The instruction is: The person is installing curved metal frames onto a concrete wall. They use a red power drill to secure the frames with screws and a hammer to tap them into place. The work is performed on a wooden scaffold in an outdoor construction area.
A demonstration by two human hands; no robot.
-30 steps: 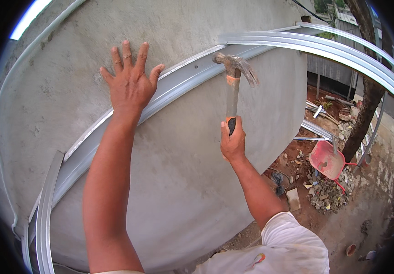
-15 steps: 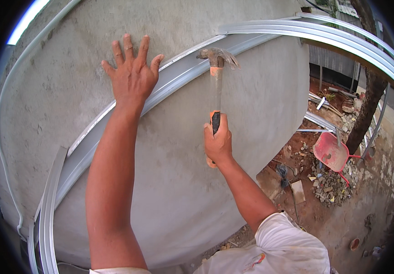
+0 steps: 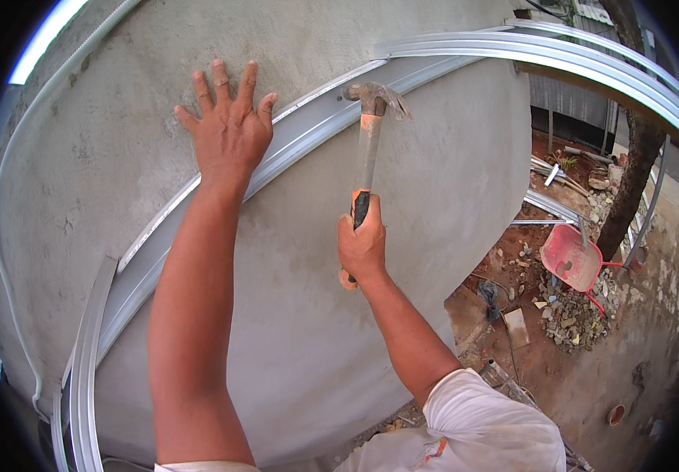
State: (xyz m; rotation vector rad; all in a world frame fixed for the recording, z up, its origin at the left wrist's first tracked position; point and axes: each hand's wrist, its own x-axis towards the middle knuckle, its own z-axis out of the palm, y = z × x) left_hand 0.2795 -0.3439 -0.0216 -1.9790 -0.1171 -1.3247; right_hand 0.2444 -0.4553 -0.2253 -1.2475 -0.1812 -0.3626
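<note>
A claw hammer (image 3: 369, 149) with a black and orange grip is held upright in my right hand (image 3: 362, 242). Its head is up by a long metal channel (image 3: 308, 130) that runs slantwise across the grey plastered wall (image 3: 300, 315); whether it touches the metal I cannot tell. My left hand (image 3: 232, 130) is spread flat on the wall above the channel, its thumb side close to the upper edge. The left forearm crosses in front of the channel and hides part of it.
More metal profiles (image 3: 575, 63) extend past the wall's right end, and others (image 3: 84, 377) stand at lower left. A pale flexible conduit (image 3: 9, 157) curves down the left side. Far below right lie a red wheelbarrow (image 3: 569, 256), rubble (image 3: 579, 322) and a tree trunk (image 3: 631, 181).
My right hand and the hammer's handle end have swung slightly left, while the hammer's head stays near the same spot on the channel. My left hand has hardly moved.
</note>
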